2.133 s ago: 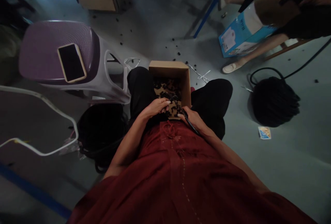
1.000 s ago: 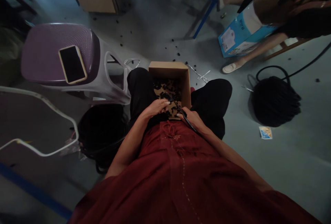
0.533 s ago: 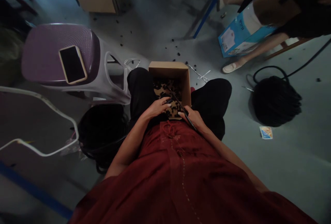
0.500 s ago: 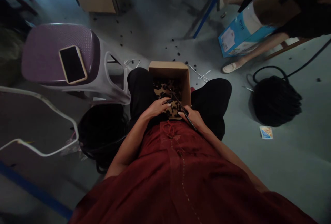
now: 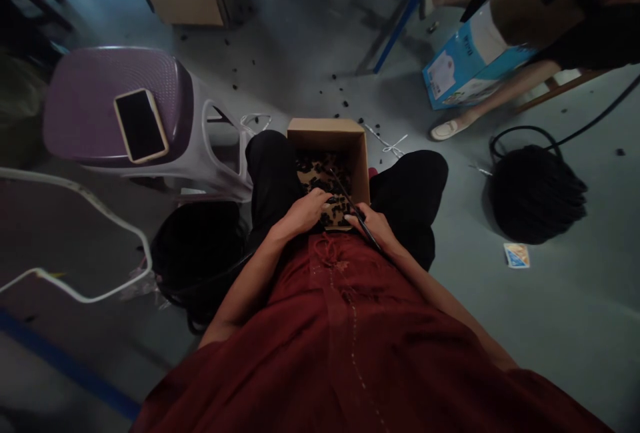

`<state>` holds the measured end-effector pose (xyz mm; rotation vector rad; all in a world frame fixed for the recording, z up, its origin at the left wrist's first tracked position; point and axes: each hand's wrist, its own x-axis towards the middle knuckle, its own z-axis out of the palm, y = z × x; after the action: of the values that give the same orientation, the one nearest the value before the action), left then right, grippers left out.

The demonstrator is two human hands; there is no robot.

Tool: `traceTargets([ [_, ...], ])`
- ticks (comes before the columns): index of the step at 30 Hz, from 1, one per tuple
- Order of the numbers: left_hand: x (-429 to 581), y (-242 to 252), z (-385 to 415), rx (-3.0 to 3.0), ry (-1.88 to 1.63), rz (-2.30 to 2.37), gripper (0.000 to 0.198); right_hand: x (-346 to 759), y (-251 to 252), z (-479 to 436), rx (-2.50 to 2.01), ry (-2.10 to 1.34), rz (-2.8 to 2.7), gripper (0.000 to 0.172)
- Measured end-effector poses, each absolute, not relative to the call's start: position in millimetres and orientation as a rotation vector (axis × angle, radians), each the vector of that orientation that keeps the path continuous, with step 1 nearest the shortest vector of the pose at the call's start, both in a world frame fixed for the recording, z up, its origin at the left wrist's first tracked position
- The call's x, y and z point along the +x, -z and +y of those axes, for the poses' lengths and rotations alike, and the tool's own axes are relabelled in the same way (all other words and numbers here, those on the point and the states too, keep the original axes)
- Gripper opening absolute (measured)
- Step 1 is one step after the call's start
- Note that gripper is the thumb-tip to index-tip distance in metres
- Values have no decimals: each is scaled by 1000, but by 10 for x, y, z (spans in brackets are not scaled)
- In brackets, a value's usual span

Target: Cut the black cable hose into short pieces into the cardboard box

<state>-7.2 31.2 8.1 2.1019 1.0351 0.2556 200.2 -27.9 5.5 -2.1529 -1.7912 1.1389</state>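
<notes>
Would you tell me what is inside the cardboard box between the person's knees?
The open brown cardboard box holds many small black pieces scattered over its tan bottom; the person's left hand covers the near part, hiding what lies there.

The bare left forearm (image 5: 240,283) extends from the near left to the wrist and ends in the left hand (image 5: 303,214), held palm down. Its fingers (image 5: 321,203) curl and point right. The bare right forearm (image 5: 440,293) extends from the near right, mirroring the left. The right hand (image 5: 373,228) is angled toward the far left, its fingers partly closed. Both hands sit low at lap level, just apart.
</notes>
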Motion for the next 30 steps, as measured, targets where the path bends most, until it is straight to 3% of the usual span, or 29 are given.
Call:
traceTargets([
  [6, -6, -335, 239, 2328, -106, 1166, 33, 2008, -67, -278, -2149, -1149, -1787, 35],
  [19, -4, -386, 172, 2019, -645, 1077, 30, 2031, 9, -270, -2171, -1158, -1833, 42],
  [30, 21, -524, 148, 2046, -758, 998, 25, 2013, -16, -254, -2143, -1166, -1884, 42],
])
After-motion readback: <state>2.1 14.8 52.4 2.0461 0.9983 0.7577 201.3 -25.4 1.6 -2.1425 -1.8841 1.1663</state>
